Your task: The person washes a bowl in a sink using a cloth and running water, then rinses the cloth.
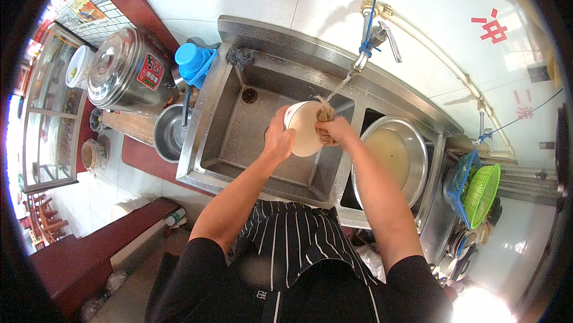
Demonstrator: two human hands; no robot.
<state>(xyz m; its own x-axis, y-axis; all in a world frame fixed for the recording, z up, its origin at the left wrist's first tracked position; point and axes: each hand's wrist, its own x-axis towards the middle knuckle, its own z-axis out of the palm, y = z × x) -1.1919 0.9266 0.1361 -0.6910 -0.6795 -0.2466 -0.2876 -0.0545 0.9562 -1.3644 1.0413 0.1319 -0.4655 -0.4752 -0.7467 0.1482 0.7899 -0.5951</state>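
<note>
Over the left basin of a stainless steel sink (250, 130), my left hand (280, 137) grips the side of a white bowl (305, 128). The bowl is tilted on its side. My right hand (335, 131) clutches a wet tan cloth (325, 112) against the bowl's right edge. From the faucet (360, 61) a stream of water (340, 87) falls onto the cloth. Below my right forearm, a large metal basin (421, 162) with cloudy yellowish water stands in the right sink compartment.
A steel wool pad (241, 57) lies on the sink's back left corner. Left of the sink are a blue plastic container (192, 61), a metal bowl (165, 135) and a large lidded steel pot (130, 74). A green plastic basket (483, 195) sits at the right.
</note>
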